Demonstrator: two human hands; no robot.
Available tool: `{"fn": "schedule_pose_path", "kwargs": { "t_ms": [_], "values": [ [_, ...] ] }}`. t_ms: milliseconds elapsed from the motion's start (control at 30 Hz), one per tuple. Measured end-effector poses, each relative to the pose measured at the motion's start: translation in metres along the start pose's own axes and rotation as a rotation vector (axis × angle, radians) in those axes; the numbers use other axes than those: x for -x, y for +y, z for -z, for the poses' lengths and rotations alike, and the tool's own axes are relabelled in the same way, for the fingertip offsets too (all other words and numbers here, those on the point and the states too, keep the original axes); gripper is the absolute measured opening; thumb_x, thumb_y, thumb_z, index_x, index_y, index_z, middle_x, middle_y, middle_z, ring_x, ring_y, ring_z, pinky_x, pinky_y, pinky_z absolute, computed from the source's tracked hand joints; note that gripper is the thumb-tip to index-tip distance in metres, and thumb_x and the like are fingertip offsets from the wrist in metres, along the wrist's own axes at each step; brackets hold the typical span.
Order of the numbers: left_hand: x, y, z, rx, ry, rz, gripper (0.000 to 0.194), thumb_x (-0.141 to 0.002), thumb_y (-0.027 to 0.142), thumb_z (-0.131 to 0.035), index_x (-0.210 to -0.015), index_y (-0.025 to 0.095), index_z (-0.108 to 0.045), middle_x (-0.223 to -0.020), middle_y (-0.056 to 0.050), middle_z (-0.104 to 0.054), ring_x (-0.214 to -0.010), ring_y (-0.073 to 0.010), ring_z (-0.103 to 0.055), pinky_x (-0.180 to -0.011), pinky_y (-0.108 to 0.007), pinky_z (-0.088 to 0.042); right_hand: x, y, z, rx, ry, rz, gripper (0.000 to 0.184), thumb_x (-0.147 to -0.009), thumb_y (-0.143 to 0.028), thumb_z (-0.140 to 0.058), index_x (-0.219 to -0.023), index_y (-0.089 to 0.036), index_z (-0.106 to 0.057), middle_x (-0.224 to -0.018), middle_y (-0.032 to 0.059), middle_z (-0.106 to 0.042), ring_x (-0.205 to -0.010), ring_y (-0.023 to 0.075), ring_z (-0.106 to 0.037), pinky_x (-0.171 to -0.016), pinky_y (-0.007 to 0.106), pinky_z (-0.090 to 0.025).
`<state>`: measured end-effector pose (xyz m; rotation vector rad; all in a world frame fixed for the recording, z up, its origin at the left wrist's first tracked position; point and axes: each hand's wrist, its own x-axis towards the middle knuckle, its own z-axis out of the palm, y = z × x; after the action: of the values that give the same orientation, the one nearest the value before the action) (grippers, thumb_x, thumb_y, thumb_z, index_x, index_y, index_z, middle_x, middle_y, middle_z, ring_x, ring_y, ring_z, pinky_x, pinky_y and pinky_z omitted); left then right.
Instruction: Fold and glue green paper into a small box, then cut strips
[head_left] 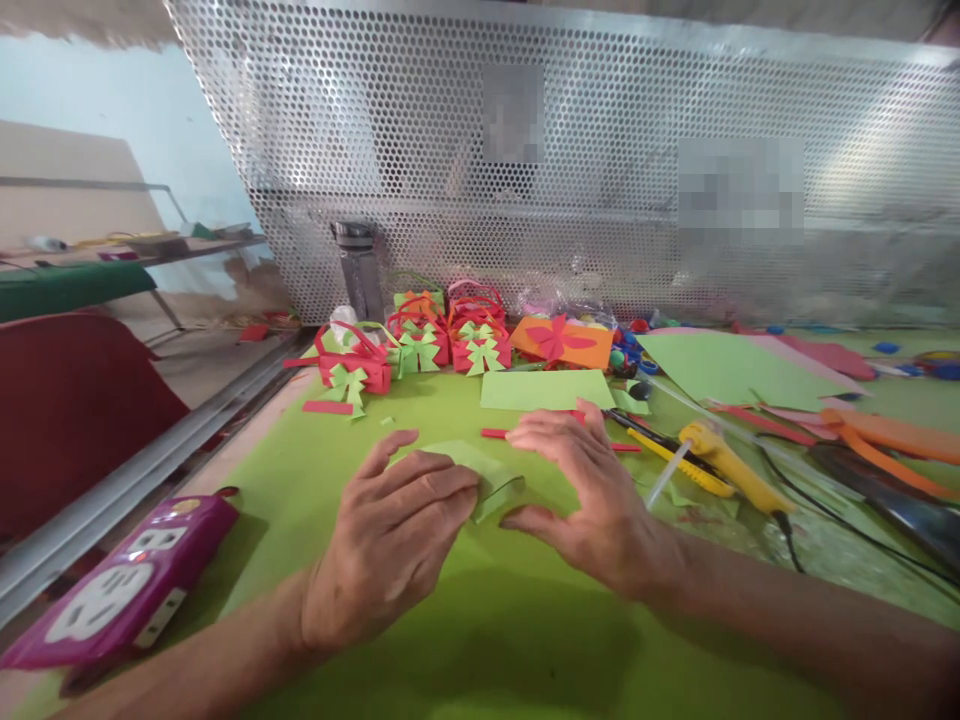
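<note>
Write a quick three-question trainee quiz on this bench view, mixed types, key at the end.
1. Which lies to the right of both hands?
A) purple power strip
B) red chair
C) yellow glue gun
2. True or false: the lidded bottle stands upright in front of the perforated metal panel.
3. Which hand covers part of the folded light green paper?

Key: 1. C; 2. true; 3. left hand.

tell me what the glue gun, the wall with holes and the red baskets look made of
Glue gun: probably hard plastic; its yellow body looks smooth and molded.
Wall with holes: likely bare metal, given the gray sheen and even perforations.
Red baskets: seemingly paper or thin card, matte, with flat sides and thin strip handles.
</note>
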<state>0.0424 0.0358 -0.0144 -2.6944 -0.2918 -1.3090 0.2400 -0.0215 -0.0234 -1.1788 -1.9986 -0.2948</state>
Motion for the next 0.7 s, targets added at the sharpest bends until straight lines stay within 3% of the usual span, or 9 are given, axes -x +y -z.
{"fn": "schedule_pose_path", "kwargs": {
  "t_ms": [167, 567, 700],
  "values": [
    [-0.001, -0.004, -0.002, 0.032, 0.001, 0.039, 0.022, -0.074, 0.001, -0.056, -0.083, 0.02, -0.062, -0.081, 0.0, -0.073, -0.075, -0.0146, -0.066, -0.09, -0.038, -0.042, 0.003, 0.005, 0.002, -0.047, 0.005, 0.062, 0.032, -0.08, -0.04, -0.06, -0.102, -0.018, -0.053, -0.097, 0.0071, -0.067, -0.102, 0.0213, -0.056, -0.1, 0.042, -0.026],
    [-0.004, 0.006, -0.004, 0.147, -0.098, 0.135, 0.018, -0.078, 0.005, -0.052, -0.081, 0.021, -0.06, -0.079, 0.001, -0.072, -0.076, -0.0128, -0.065, -0.088, -0.033, -0.041, 0.001, -0.003, -0.006, -0.018, -0.097, 0.089, 0.004, -0.081, -0.016, -0.055, -0.085, -0.017, -0.055, -0.097, 0.007, -0.065, -0.106, 0.0225, -0.053, -0.1, 0.046, -0.024],
    [-0.002, 0.005, -0.005, 0.231, -0.083, 0.162, 0.019, -0.078, 0.004, -0.051, -0.082, 0.021, -0.06, -0.081, -0.001, -0.072, -0.078, -0.0146, -0.064, -0.085, -0.035, -0.041, 0.002, -0.002, -0.008, -0.026, -0.106, 0.08, 0.006, -0.08, -0.012, -0.052, -0.083, -0.017, -0.055, -0.096, 0.008, -0.065, -0.105, 0.0226, -0.053, -0.098, 0.047, -0.026]
  ]
}}
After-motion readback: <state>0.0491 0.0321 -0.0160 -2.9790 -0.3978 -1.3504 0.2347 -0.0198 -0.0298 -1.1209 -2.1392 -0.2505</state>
